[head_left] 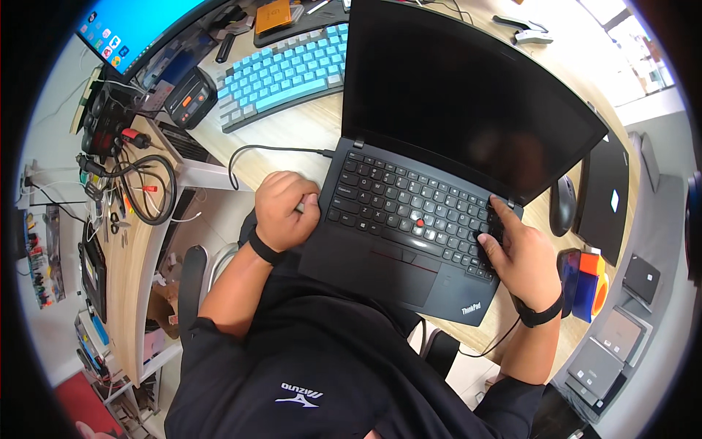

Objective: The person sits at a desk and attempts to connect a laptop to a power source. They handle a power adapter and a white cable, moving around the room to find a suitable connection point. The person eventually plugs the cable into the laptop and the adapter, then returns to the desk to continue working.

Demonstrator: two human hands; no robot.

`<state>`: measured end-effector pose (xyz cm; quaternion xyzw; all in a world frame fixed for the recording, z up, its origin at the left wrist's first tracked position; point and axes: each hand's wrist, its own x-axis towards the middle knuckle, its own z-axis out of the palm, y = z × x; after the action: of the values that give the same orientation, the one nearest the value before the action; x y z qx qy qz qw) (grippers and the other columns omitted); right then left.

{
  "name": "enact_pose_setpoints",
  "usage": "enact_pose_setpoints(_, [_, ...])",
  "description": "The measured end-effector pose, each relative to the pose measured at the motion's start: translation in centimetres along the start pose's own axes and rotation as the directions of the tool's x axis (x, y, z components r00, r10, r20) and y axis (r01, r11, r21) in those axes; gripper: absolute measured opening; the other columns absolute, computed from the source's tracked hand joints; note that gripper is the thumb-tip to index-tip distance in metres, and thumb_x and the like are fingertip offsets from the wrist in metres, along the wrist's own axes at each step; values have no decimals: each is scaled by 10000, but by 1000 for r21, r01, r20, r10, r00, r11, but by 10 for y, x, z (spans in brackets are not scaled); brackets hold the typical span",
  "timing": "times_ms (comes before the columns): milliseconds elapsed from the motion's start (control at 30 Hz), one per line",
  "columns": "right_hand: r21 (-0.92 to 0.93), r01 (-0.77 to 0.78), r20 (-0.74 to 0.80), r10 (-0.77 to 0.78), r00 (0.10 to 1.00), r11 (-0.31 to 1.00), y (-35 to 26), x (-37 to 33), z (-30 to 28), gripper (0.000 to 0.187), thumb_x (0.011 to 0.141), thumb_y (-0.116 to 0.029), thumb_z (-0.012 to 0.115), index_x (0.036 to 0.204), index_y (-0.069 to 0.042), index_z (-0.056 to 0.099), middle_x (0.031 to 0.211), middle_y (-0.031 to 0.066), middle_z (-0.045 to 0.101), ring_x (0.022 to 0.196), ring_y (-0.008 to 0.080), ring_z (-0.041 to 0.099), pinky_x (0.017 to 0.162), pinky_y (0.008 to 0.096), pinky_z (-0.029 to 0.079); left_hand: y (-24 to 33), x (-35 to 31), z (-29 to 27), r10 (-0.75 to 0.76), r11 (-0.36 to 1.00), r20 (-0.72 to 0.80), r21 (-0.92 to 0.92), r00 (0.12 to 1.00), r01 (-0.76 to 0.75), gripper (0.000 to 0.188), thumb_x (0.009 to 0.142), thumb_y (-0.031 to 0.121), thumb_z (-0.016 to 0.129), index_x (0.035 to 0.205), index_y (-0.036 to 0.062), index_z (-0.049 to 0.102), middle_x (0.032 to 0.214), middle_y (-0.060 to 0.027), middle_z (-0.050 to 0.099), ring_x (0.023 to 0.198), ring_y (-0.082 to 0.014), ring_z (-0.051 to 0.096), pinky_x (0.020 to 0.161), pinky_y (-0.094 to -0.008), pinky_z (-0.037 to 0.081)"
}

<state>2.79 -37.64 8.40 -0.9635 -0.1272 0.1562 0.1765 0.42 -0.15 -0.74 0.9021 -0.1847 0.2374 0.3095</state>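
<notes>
A black laptop (351,256) lies unfolded at the desk's front edge, its screen (461,110) dark. A cable (278,147) runs into its left side. By that left edge my left hand (287,208) is closed in a fist, and a small pale bit shows between thumb and fingers; I cannot make out what it is. My right hand (525,260) rests over the right end of the laptop's keyboard (409,212). Its index finger reaches the top right corner keys and its thumb lies lower on the right-hand keys, the two spread apart. The other fingers are mostly hidden.
Behind the laptop's left side sits a blue and grey keyboard (285,73). A lit monitor (146,33) stands at the far left, near a coiled black cable (153,212). To the right are a black mouse (562,205) and an orange tape roll (600,293). A stapler (530,33) lies behind.
</notes>
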Motion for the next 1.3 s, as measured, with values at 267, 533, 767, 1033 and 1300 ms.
enact_pose_setpoints(267, [-17,-5,10,5,1000,1000,0,-2,-1,595,881,-282,740,1408,-54,582,645,144,644,646,342,673,634,427,519,1,1,2,2,1000,-3,-4,1000,-2,80,715,16,661,777,60,633,707,-83,601,654,-308,591,635,-401,453])
enact_pose_setpoints(533, [-26,32,-15,-32,999,999,-3,-5,-3,586,871,-281,747,1389,-51,600,718,190,670,708,385,677,695,449,530,1,1,1,-1,1000,-2,-6,1000,1,80,724,3,652,783,51,627,716,-100,605,663,-320,594,638,-407,453])
enact_pose_setpoints(767, [58,97,-134,-89,987,994,-7,-24,-30,434,847,-199,769,1238,-36,681,600,105,580,583,286,617,588,380,478,3,1,3,-42,999,-8,-8,999,42,79,739,-16,634,799,36,632,730,-129,606,682,-335,595,664,-409,474])
enact_pose_setpoints(1033, [-45,26,-164,-33,986,999,23,-14,-18,333,868,-212,726,1141,-22,716,758,175,682,771,351,697,735,425,543,6,10,-4,-292,951,83,-83,953,299,149,866,-14,662,1013,7,670,965,-121,637,813,-214,577,738,-306,460])
enact_pose_setpoints(1300, [72,37,-150,-25,988,997,44,-2,-9,295,845,-218,746,768,-32,530,727,162,608,756,377,631,695,451,498,16,52,-25,-93,985,329,171,940,38,389,841,36,717,1217,31,616,1241,-168,609,1221,-374,545,1074,-435,395])
